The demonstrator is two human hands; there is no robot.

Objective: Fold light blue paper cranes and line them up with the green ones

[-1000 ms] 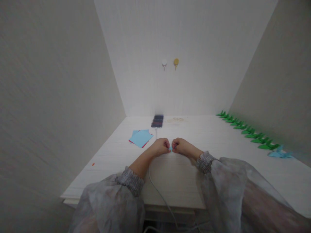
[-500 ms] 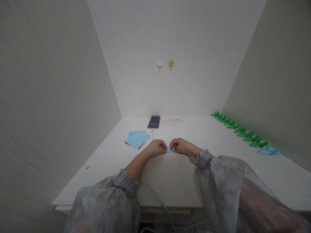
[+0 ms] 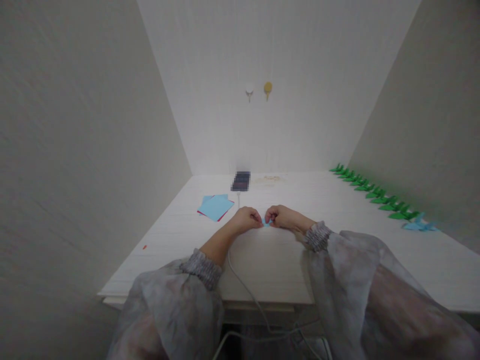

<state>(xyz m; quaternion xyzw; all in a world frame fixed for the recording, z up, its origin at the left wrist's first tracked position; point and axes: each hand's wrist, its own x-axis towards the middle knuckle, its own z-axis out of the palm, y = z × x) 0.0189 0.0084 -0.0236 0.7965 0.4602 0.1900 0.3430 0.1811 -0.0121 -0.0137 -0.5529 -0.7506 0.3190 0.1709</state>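
Note:
My left hand (image 3: 246, 219) and my right hand (image 3: 281, 217) meet over the middle of the white table (image 3: 356, 240), fingers curled. Between their fingertips both pinch a small folded piece of light blue paper (image 3: 266, 224), held just at the tabletop. Most of the paper is hidden by the fingers. Loose grey sleeves cover both forearms.
A stack of blue paper sheets (image 3: 215, 206) over a red one lies left of the hands. A phone (image 3: 241, 181) with a white cable (image 3: 243, 285) lies behind them. Several green folded figures (image 3: 369, 190) line the right wall, ending in a blue one (image 3: 418, 224). Two hooks (image 3: 258, 90) hang on the back wall.
The hands stay together on the blue paper, with only small finger shifts. The view has moved slightly as my head turned.

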